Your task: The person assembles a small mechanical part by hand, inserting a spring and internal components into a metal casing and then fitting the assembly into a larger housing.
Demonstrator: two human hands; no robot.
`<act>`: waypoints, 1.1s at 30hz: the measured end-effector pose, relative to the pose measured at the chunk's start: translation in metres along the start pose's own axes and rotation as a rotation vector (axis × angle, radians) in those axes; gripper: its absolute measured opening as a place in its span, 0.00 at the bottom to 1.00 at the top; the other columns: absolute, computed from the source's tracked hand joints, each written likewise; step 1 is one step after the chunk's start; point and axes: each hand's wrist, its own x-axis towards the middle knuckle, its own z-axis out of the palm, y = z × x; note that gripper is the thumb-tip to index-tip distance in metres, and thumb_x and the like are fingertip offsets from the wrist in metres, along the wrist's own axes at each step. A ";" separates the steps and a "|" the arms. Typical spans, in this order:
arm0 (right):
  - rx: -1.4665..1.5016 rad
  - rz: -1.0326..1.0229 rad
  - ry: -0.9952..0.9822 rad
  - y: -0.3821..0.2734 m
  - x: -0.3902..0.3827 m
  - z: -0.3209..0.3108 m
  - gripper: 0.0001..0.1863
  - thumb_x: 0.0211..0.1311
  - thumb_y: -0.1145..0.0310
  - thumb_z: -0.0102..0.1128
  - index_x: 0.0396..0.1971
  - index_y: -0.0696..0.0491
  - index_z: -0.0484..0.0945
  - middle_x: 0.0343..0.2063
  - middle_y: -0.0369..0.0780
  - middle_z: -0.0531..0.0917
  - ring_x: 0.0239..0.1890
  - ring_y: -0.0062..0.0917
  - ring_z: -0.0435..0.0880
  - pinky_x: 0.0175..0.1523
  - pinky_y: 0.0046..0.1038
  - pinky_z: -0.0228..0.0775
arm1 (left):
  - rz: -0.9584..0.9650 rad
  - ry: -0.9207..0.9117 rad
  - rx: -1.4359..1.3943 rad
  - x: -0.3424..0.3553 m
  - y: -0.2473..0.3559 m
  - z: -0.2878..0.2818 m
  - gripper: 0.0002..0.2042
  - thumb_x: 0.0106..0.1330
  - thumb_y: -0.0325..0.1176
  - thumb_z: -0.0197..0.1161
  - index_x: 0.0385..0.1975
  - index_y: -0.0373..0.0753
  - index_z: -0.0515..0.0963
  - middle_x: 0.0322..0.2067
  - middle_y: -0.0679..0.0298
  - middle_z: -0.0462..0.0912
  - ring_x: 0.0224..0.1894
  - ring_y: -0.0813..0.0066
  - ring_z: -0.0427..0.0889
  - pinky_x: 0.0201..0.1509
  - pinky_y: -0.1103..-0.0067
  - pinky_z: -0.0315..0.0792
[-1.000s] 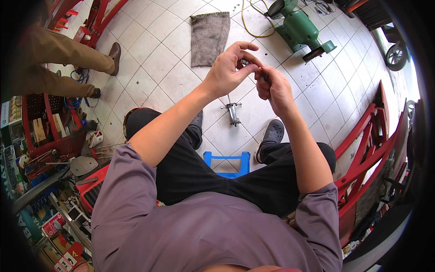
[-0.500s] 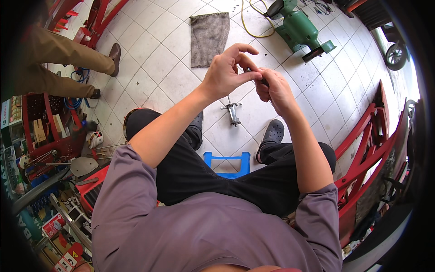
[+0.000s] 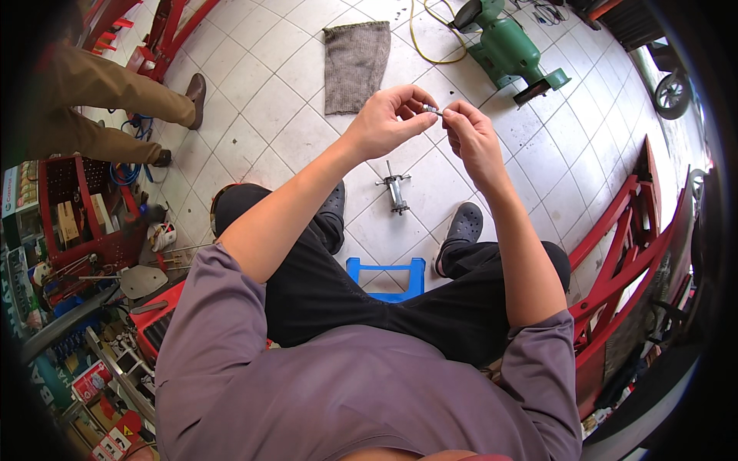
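A small silver metal fitting (image 3: 431, 109) is held between my two hands above the floor. My left hand (image 3: 390, 119) pinches its left part, with the fingers curled over and around it. The fingers and thumb of my right hand (image 3: 471, 138) are closed on the right end. Below them on the white tiles, between my feet, lies a silver metal tool (image 3: 396, 192) with a thin rod and short crossbars at its ends.
A grey cloth (image 3: 355, 65) and green machine (image 3: 511, 54) lie ahead. A person's trousered legs (image 3: 123, 100) are at left, above a red tool cart (image 3: 88, 238) and clutter. A blue plastic frame (image 3: 416, 280) is between my legs; red metal framework (image 3: 615, 269) stands at right.
My left hand's raised index finger has come down and curled. My right hand has shifted slightly up and right, and the silver fitting between the fingers now shows more clearly.
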 end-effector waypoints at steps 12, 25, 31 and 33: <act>-0.088 -0.013 0.008 0.007 0.002 -0.002 0.16 0.70 0.60 0.51 0.25 0.55 0.74 0.17 0.27 0.67 0.20 0.09 0.61 0.24 0.17 0.52 | 0.187 -0.033 -0.215 -0.002 0.007 -0.003 0.19 0.60 0.24 0.64 0.53 0.35 0.72 0.46 0.61 0.79 0.47 0.78 0.76 0.51 0.80 0.73; -0.127 0.009 -0.010 0.005 -0.001 0.000 0.17 0.71 0.59 0.50 0.25 0.54 0.73 0.16 0.26 0.65 0.19 0.09 0.60 0.23 0.18 0.51 | 0.164 0.035 -0.412 -0.002 0.014 -0.010 0.22 0.66 0.42 0.49 0.55 0.35 0.70 0.45 0.58 0.83 0.50 0.77 0.77 0.53 0.79 0.66; -0.120 0.005 0.001 0.006 0.001 -0.001 0.17 0.71 0.58 0.50 0.25 0.54 0.73 0.16 0.26 0.64 0.19 0.09 0.60 0.24 0.18 0.52 | 0.101 -0.010 -0.290 -0.003 0.011 -0.008 0.21 0.67 0.42 0.47 0.55 0.35 0.71 0.44 0.59 0.83 0.48 0.77 0.78 0.53 0.80 0.66; -0.147 0.003 -0.004 0.007 0.001 0.002 0.17 0.71 0.58 0.50 0.26 0.54 0.73 0.16 0.26 0.64 0.19 0.10 0.60 0.24 0.18 0.52 | 0.215 -0.045 -0.433 -0.002 0.012 -0.013 0.21 0.68 0.43 0.47 0.55 0.36 0.71 0.43 0.61 0.84 0.48 0.80 0.77 0.53 0.82 0.64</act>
